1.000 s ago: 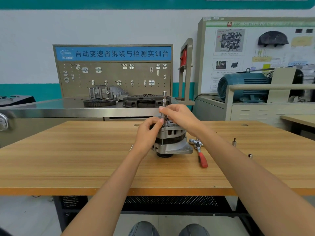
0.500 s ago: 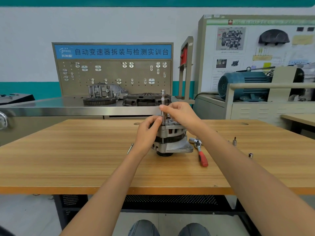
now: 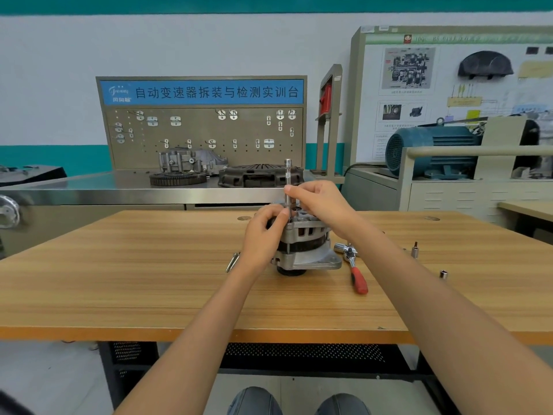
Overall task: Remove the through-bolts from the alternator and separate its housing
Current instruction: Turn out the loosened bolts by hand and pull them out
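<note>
Head view: the right hand [image 3: 321, 202] pinches an upright extension bar [image 3: 288, 181]; the left hand [image 3: 264, 232] steadies its base on the alternator [image 3: 308, 247], mid-counter [image 3: 119, 283]. Its grip has crept slightly up since a second ago, so it's likely spinning out a through-bolt.

alternator [image 3: 305, 247] | grey ribbed housing, unseparated | upright on wooden table | extension bar [image 3: 288, 181] vertical on top

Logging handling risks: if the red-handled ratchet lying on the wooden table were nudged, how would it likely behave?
The red-handled ratchet lies flat on the wooden table, so it would probably slide or pivot rather than roll. Its metal head looks bulkier than the handle, so it is likely head-heavy. It appears rigid, unlikely to flex.
</note>
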